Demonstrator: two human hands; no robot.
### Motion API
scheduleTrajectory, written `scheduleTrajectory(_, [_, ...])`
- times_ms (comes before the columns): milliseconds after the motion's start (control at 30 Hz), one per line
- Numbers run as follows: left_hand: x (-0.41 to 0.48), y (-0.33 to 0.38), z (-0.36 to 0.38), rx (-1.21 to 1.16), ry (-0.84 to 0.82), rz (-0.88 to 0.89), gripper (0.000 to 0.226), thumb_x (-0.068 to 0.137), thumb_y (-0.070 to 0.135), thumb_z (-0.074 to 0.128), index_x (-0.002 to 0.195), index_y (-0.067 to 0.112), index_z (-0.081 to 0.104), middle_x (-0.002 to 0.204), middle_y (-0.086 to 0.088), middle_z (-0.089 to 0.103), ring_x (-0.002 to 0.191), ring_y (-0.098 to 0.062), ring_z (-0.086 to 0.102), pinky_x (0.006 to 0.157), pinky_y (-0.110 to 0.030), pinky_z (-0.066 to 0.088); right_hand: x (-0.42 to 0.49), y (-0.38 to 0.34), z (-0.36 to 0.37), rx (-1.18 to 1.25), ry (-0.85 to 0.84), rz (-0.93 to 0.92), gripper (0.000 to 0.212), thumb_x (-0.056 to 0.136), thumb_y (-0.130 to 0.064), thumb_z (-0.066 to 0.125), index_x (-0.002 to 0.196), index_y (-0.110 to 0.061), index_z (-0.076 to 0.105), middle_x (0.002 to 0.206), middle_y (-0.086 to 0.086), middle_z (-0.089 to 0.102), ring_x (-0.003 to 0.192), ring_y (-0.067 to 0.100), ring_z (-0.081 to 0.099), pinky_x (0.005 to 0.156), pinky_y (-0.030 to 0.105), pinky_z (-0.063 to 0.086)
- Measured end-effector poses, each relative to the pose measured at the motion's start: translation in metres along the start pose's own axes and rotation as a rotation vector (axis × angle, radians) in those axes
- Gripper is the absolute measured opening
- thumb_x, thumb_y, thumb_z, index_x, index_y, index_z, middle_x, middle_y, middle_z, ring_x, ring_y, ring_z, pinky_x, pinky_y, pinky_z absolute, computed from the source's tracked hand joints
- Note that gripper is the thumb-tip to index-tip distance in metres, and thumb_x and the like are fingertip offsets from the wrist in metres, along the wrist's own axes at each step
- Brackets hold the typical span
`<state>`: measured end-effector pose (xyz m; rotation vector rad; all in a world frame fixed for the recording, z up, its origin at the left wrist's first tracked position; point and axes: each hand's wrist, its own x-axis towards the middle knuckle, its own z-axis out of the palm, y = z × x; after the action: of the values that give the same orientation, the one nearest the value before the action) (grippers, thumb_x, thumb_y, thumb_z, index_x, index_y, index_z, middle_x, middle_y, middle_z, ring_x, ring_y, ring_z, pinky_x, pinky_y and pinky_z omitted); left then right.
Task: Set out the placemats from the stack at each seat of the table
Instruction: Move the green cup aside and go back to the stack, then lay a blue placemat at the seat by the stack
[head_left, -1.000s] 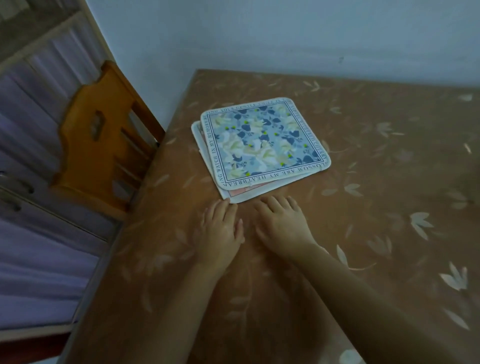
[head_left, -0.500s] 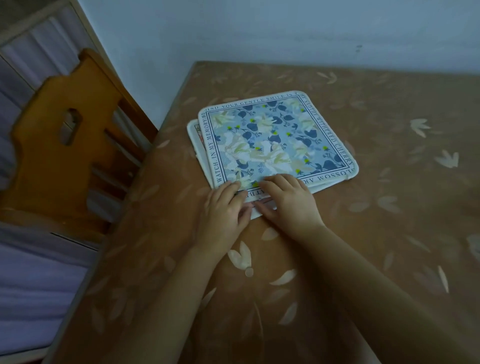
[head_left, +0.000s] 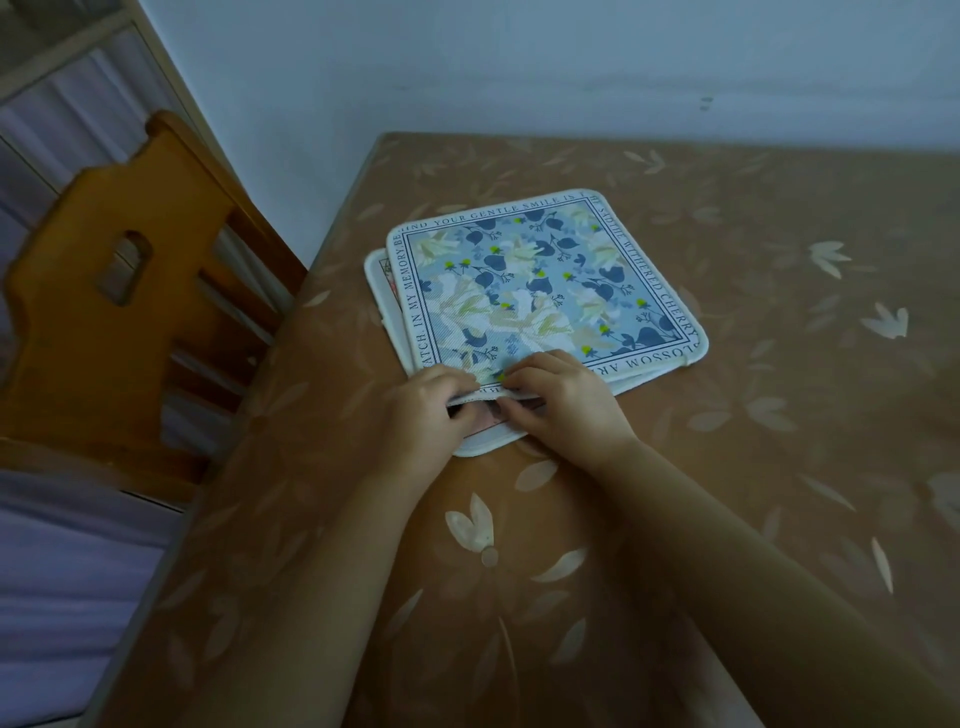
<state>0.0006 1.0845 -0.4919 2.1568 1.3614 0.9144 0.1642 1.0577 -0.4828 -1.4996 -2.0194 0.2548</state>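
Note:
A small stack of square placemats lies on the brown leaf-patterned table (head_left: 727, 467) near its left edge. The top placemat (head_left: 540, 291) is blue with white flowers and a lettered border. A lower placemat (head_left: 376, 280) with a white rim peeks out at the left and at the near corner. My left hand (head_left: 426, 410) and my right hand (head_left: 566, 400) both pinch the near corner of the top placemat, which is lifted slightly off the one beneath.
An orange wooden chair (head_left: 104, 322) stands pushed against the table's left side. A pale blue wall (head_left: 519, 67) runs behind the table. Lilac fabric (head_left: 62, 571) shows at lower left, beyond the table edge.
My hands slid forward from the bare table onto the stack's near corner and took hold of the top placemat's edge, raising it a little. My view moved closer.

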Motion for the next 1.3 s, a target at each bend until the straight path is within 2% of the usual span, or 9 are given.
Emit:
scheduleTrajectory(267, [-0.016,0.017,-0.007,-0.170,0.015,-0.133,0.011,0.068,-0.005,0.074,0.078,0.000,0.072,0.078,-0.016,0.068,0.073,-0.024,0.063,0.065,-0.022,0.048,-0.016,-0.010,-0.010,0.123,-0.032,0.076,0.009,0.075,-0.003,0.069,0.084,-0.003,0.069,0.087,0.012,0.066,0.084,0.031,0.057,0.070,0.039,0.048])
scheduleTrajectory(400, [-0.044,0.034,-0.010,-0.238,-0.022,-0.235,0.009,0.069,-0.001,0.074,0.077,0.004,0.072,0.077,-0.014,0.067,0.071,-0.026,0.063,0.066,-0.035,0.050,-0.041,-0.021,-0.022,0.158,-0.057,0.098,0.006,0.076,-0.005,0.068,0.082,-0.005,0.069,0.085,0.010,0.065,0.082,0.027,0.057,0.070,0.041,0.049])
scheduleTrajectory(533, [-0.087,0.054,-0.010,-0.293,-0.043,-0.314,0.008,0.070,0.002,0.074,0.076,0.007,0.072,0.069,-0.008,0.063,0.060,-0.021,0.060,0.058,-0.030,0.049,-0.079,-0.037,-0.034,0.170,-0.099,0.113,0.002,0.075,-0.004,0.068,0.077,-0.004,0.068,0.081,0.010,0.064,0.078,0.026,0.057,0.067,0.043,0.050])
scheduleTrajectory(667, [-0.138,0.076,-0.009,-0.291,-0.048,-0.331,0.010,0.068,0.002,0.076,0.076,0.009,0.073,0.073,-0.004,0.064,0.068,-0.014,0.059,0.063,-0.018,0.046,-0.127,-0.055,-0.044,0.185,-0.149,0.124,0.003,0.076,-0.003,0.067,0.078,-0.003,0.069,0.081,0.011,0.064,0.080,0.027,0.058,0.067,0.042,0.051])
scheduleTrajectory(867, [-0.199,0.113,-0.013,-0.354,-0.113,-0.433,0.011,0.068,0.004,0.077,0.076,0.010,0.073,0.074,-0.001,0.066,0.072,-0.015,0.062,0.067,-0.020,0.048,-0.192,-0.078,-0.063,0.194,-0.185,0.144,0.001,0.075,-0.003,0.067,0.076,-0.004,0.068,0.080,0.008,0.064,0.078,0.024,0.058,0.064,0.043,0.052])
scheduleTrajectory(1000, [-0.234,0.138,-0.013,-0.331,-0.175,-0.431,0.008,0.068,0.007,0.078,0.073,0.011,0.073,0.069,0.002,0.065,0.067,-0.012,0.060,0.062,-0.017,0.046,-0.236,-0.089,-0.081,0.202,-0.215,0.146,0.003,0.074,-0.002,0.066,0.076,-0.005,0.067,0.079,0.008,0.063,0.075,0.024,0.059,0.062,0.042,0.051])
scheduleTrajectory(1100, [-0.251,0.158,-0.014,-0.289,-0.233,-0.289,0.008,0.068,0.007,0.078,0.075,0.010,0.073,0.066,0.009,0.059,0.061,-0.007,0.056,0.057,-0.013,0.042,-0.265,-0.094,-0.097,0.209,-0.232,0.170,0.006,0.073,0.000,0.066,0.077,-0.005,0.067,0.080,0.009,0.064,0.074,0.024,0.061,0.063,0.041,0.053])
scheduleTrajectory(1200, [-0.265,0.172,-0.013,-0.254,-0.288,-0.162,0.014,0.067,0.006,0.078,0.080,0.009,0.073,0.077,0.004,0.064,0.069,-0.009,0.061,0.064,-0.022,0.051,-0.289,-0.093,-0.117,0.199,-0.212,0.222,0.010,0.071,0.002,0.067,0.078,-0.006,0.068,0.084,0.008,0.065,0.078,0.022,0.063,0.066,0.037,0.054])
scheduleTrajectory(1300, [-0.276,0.179,-0.015,-0.260,-0.313,-0.100,0.016,0.067,0.004,0.078,0.081,0.008,0.072,0.083,0.004,0.066,0.072,-0.004,0.062,0.071,-0.018,0.052,-0.308,-0.086,-0.137,0.159,-0.197,0.269,0.013,0.070,0.002,0.069,0.080,-0.007,0.069,0.085,0.008,0.066,0.077,0.023,0.064,0.065,0.039,0.055])
